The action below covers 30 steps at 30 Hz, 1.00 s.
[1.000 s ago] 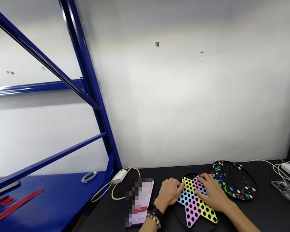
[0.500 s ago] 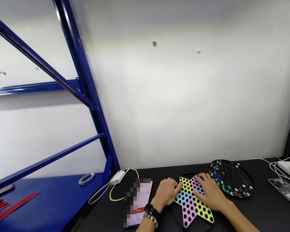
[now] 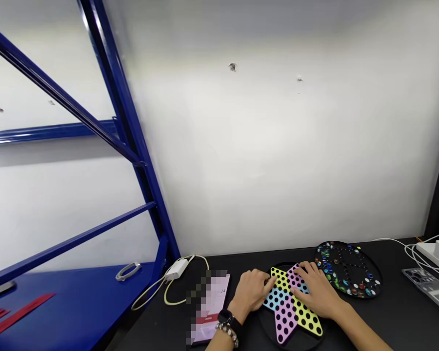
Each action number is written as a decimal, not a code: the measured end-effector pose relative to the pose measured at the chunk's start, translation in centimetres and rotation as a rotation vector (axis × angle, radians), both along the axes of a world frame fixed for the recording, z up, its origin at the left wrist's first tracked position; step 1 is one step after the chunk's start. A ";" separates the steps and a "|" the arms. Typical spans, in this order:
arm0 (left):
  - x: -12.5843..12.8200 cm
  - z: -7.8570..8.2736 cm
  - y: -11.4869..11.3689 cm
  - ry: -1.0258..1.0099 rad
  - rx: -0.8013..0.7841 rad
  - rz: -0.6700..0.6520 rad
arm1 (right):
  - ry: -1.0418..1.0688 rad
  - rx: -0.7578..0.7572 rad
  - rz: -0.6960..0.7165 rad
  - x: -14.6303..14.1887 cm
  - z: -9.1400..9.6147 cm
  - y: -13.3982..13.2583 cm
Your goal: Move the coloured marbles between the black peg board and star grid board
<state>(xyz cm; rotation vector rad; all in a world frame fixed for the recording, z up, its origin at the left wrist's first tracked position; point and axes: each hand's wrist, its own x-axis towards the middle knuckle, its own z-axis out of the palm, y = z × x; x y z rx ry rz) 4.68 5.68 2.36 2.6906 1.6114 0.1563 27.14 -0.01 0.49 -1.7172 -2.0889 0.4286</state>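
A star-shaped pegboard (image 3: pixel 286 312) with yellow, pink and blue arms and black holes lies on a round black disc (image 3: pixel 268 327). My left hand (image 3: pixel 250 292) rests against the star's left side, fingers on its yellow tip. My right hand (image 3: pixel 316 292) lies spread over the star's upper right arms. To the right stands a black round board (image 3: pixel 348 269) holding several coloured glass marbles around its edge. A black watch (image 3: pixel 225 317) and a beaded bracelet (image 3: pixel 227 334) sit on my left wrist.
The black table holds a pixelated pink packet (image 3: pixel 214 307) and a white charger (image 3: pixel 176 269) with a pale cable. A blue metal shelf (image 3: pixel 69 287) with red strips (image 3: pixel 18 314) stands left. A white power strip (image 3: pixel 435 253) and a grey plate (image 3: pixel 429 292) lie right.
The whole view has drifted slightly, with the table objects shifting left in the picture. Both hands stay on the star board, with no clear change in their hold.
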 end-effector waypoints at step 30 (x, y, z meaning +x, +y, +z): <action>5.9 2.8 -6.4 -0.389 0.231 -0.260 | 1.876 -0.779 -0.322 -6.8 1.0 -1.4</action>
